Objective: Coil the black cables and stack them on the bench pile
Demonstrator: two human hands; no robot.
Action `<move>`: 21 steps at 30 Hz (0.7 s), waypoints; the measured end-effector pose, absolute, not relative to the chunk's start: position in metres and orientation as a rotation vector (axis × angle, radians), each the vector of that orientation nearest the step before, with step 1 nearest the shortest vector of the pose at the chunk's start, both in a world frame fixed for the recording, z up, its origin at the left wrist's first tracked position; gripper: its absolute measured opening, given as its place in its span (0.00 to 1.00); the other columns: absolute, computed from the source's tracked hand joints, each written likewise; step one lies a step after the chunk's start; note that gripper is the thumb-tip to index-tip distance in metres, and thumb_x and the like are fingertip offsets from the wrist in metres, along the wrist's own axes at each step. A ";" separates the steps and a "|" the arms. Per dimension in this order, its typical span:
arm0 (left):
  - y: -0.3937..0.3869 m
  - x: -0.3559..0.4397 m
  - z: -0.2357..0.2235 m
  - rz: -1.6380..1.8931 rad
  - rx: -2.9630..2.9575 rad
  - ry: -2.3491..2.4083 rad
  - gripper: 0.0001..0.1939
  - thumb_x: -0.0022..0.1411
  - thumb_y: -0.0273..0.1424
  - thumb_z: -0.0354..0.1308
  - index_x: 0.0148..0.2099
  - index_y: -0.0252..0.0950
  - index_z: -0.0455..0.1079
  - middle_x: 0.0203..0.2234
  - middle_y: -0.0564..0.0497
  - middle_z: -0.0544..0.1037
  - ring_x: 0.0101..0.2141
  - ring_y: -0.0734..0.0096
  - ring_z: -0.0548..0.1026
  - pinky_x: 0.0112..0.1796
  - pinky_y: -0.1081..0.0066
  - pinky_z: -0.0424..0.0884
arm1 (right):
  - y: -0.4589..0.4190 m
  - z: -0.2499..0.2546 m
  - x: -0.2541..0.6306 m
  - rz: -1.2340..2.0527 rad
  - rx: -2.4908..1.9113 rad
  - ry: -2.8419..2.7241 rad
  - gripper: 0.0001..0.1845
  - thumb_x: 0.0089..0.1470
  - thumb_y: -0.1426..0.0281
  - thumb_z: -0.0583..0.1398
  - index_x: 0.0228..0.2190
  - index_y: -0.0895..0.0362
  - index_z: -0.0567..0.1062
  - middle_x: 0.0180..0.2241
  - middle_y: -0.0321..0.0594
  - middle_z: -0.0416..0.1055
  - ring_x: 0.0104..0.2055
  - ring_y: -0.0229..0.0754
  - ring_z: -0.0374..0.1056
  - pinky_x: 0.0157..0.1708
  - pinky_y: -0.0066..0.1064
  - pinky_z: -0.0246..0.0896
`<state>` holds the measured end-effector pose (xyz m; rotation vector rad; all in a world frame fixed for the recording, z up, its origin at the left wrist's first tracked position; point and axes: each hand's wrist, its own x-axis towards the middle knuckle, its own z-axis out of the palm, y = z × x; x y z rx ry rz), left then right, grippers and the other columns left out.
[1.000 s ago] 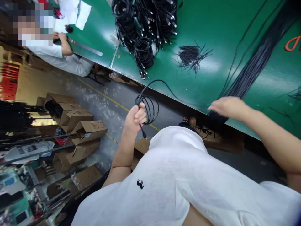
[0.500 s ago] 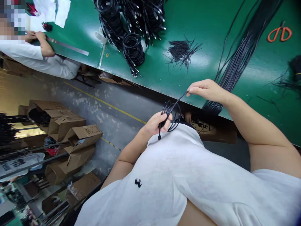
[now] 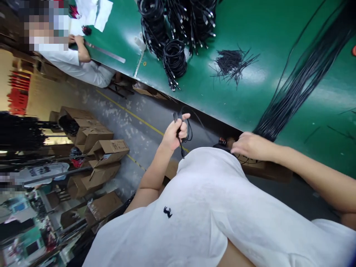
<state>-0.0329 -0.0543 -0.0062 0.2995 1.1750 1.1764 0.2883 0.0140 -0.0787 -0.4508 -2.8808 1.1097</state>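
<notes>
My left hand (image 3: 174,134) is closed around a coiled black USB-type cable (image 3: 190,129), just off the table's front edge. A cable end hangs below the fist. From the coil a thin, blurred strand runs rightward toward my right hand (image 3: 247,146). That hand's fingers are curled together in a pinch at the table edge, and the strand fades before reaching them. Beside the right hand, the end of a long bundle of loose black cables (image 3: 289,100) lies across the green table (image 3: 258,22).
Coiled black cables with metal plugs (image 3: 175,59) are heaped at the back. Short black wire pieces or ties (image 3: 230,63) lie in a pile nearby. Orange scissor handles (image 3: 354,50) show at the right edge. Another person (image 3: 75,66) sits at far left; cardboard boxes (image 3: 108,152) stand on the floor.
Half a second ago the right hand held the strand up close to the coil; now it has swung down, nearer my body. The left hand has turned and moved slightly left. The view has shifted.
</notes>
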 end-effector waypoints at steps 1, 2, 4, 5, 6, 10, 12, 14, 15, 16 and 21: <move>-0.050 -0.028 -0.014 1.112 0.360 1.199 0.11 0.64 0.38 0.62 0.42 0.34 0.72 0.18 0.59 0.70 0.15 0.85 0.65 0.18 0.83 0.59 | 0.005 -0.062 0.271 1.209 -0.347 -2.849 0.28 0.69 0.54 0.45 0.27 0.55 0.73 0.26 0.40 0.74 0.29 0.40 0.63 0.40 0.34 0.54; -0.047 -0.021 -0.021 1.033 0.416 1.204 0.13 0.62 0.39 0.64 0.40 0.33 0.71 0.20 0.56 0.73 0.18 0.82 0.70 0.21 0.82 0.64 | 0.001 -0.047 0.255 1.272 -0.306 -2.813 0.28 0.69 0.54 0.45 0.27 0.55 0.73 0.25 0.40 0.73 0.29 0.40 0.63 0.37 0.32 0.54; -0.046 -0.006 -0.031 0.865 0.517 1.144 0.18 0.57 0.43 0.67 0.37 0.33 0.70 0.25 0.51 0.78 0.26 0.74 0.77 0.29 0.77 0.72 | 0.006 -0.029 0.233 1.309 -0.376 -2.749 0.28 0.68 0.53 0.45 0.28 0.56 0.73 0.25 0.40 0.72 0.28 0.40 0.63 0.34 0.31 0.53; -0.048 0.001 -0.034 0.787 0.562 1.084 0.20 0.56 0.45 0.68 0.37 0.33 0.70 0.26 0.49 0.80 0.29 0.71 0.79 0.31 0.75 0.73 | 0.013 -0.024 0.227 1.322 -0.432 -2.713 0.28 0.67 0.53 0.46 0.29 0.56 0.74 0.26 0.39 0.72 0.28 0.39 0.63 0.33 0.30 0.52; -0.051 0.006 -0.034 0.722 0.599 1.019 0.21 0.55 0.46 0.68 0.36 0.32 0.70 0.26 0.47 0.80 0.29 0.70 0.79 0.32 0.74 0.73 | 0.023 -0.023 0.224 1.353 -0.475 -2.674 0.27 0.67 0.52 0.46 0.29 0.56 0.74 0.26 0.39 0.72 0.28 0.39 0.64 0.33 0.30 0.53; -0.067 0.001 -0.017 0.600 0.549 0.815 0.21 0.57 0.47 0.66 0.34 0.32 0.71 0.10 0.59 0.64 0.11 0.82 0.59 0.15 0.79 0.58 | 0.067 -0.044 0.247 1.507 -0.708 -2.502 0.27 0.62 0.49 0.50 0.29 0.57 0.74 0.29 0.39 0.74 0.33 0.38 0.67 0.36 0.29 0.57; -0.074 -0.016 -0.005 0.725 0.447 0.811 0.21 0.62 0.49 0.60 0.31 0.34 0.70 0.06 0.65 0.48 0.07 0.84 0.46 0.11 0.79 0.47 | 0.088 -0.065 0.280 1.402 -0.996 -2.430 0.28 0.62 0.48 0.50 0.30 0.58 0.74 0.32 0.42 0.75 0.35 0.39 0.67 0.39 0.30 0.58; -0.080 -0.036 0.004 0.959 0.353 0.889 0.22 0.70 0.48 0.50 0.33 0.36 0.71 0.07 0.66 0.41 0.07 0.84 0.40 0.10 0.79 0.42 | 0.104 -0.090 0.320 1.205 -1.307 -2.374 0.28 0.63 0.49 0.48 0.31 0.59 0.74 0.36 0.47 0.75 0.38 0.40 0.67 0.42 0.32 0.58; -0.083 -0.045 0.007 1.072 0.308 0.939 0.23 0.72 0.47 0.46 0.36 0.36 0.73 0.07 0.66 0.40 0.07 0.84 0.38 0.10 0.78 0.41 | 0.109 -0.102 0.339 1.120 -1.423 -2.358 0.30 0.63 0.49 0.47 0.32 0.59 0.75 0.37 0.50 0.75 0.40 0.41 0.68 0.43 0.33 0.58; -0.085 -0.051 0.010 1.158 0.269 0.984 0.23 0.73 0.46 0.43 0.42 0.36 0.73 0.08 0.66 0.41 0.07 0.84 0.37 0.10 0.78 0.40 | 0.111 -0.114 0.356 1.052 -1.499 -2.365 0.31 0.63 0.48 0.45 0.33 0.59 0.75 0.39 0.52 0.75 0.41 0.43 0.68 0.44 0.34 0.59; -0.090 -0.060 0.018 1.318 0.251 1.037 0.23 0.71 0.45 0.50 0.62 0.42 0.65 0.10 0.68 0.54 0.06 0.87 0.40 0.10 0.78 0.43 | 0.087 -0.145 0.379 0.845 -1.555 -2.539 0.43 0.57 0.36 0.38 0.34 0.54 0.77 0.39 0.51 0.77 0.39 0.50 0.71 0.36 0.39 0.62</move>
